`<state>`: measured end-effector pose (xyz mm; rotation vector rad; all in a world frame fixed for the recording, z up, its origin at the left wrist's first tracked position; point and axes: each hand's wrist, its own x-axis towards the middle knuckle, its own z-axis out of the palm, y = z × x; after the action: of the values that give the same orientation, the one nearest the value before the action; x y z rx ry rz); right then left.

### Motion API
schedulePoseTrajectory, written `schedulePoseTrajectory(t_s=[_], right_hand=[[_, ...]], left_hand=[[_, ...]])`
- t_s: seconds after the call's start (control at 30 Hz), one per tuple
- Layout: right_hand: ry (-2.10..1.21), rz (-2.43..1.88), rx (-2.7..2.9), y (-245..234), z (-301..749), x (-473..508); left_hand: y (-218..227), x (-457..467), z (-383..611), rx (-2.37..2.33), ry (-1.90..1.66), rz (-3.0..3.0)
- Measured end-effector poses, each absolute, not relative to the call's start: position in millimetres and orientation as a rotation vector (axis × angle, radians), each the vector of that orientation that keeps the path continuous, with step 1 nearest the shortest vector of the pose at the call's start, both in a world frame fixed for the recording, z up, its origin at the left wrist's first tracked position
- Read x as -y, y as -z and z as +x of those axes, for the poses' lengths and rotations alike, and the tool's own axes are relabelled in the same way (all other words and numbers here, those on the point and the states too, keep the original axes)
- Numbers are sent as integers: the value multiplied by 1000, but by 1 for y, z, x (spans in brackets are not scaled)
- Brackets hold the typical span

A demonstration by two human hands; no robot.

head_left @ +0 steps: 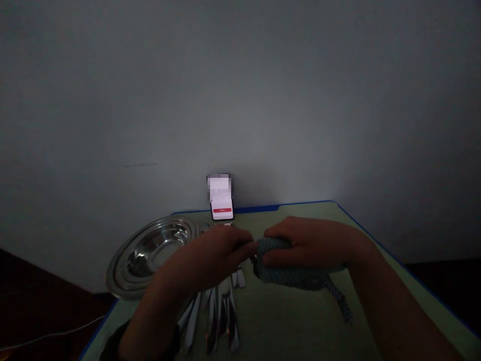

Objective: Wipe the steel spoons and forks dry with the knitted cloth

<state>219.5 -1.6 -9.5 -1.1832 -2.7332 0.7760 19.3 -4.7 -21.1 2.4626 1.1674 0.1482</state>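
A bunched grey-green woven cloth is gripped in my right hand, thumb on the near side and fingers over the top. One end of it dangles toward the table at the right. My left hand meets the cloth's left end, thumb and fingers pinched together. Something small and dark shows just under those fingertips, too dim to name; what the left hand holds is hidden. Below and behind my left hand lie several metal spoons and other cutlery, handles toward me, partly covered by my wrist.
Shiny metal plates or shallow bowls, apparently stacked, sit at the table's left edge. A lit phone leans on the wall at the back. The pale green table has a blue edge. A white cable runs at lower left.
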Motion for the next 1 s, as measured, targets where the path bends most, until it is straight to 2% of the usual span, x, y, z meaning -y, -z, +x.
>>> schedulePoseTrajectory(t_s=[0.17, 0.33, 0.5, 0.73, 1.0], right_hand=[[-956, -1089, 2688, 9, 229, 0], [-1138, -1173, 2528, 6, 249, 1], [-1088, -1178, 2518, 6, 247, 2], [-832, -1148, 2728, 11, 227, -1], [-969, -1173, 2687, 9, 234, 1]], left_hand=[[16, 5, 14, -1110, -155, 2382], [8, 7, 8, -1132, -171, 2339], [11, 9, 13, -1192, -233, 2380], [20, 9, 23, -1163, -199, 2449], [15, 11, 27, -1091, -194, 2422]])
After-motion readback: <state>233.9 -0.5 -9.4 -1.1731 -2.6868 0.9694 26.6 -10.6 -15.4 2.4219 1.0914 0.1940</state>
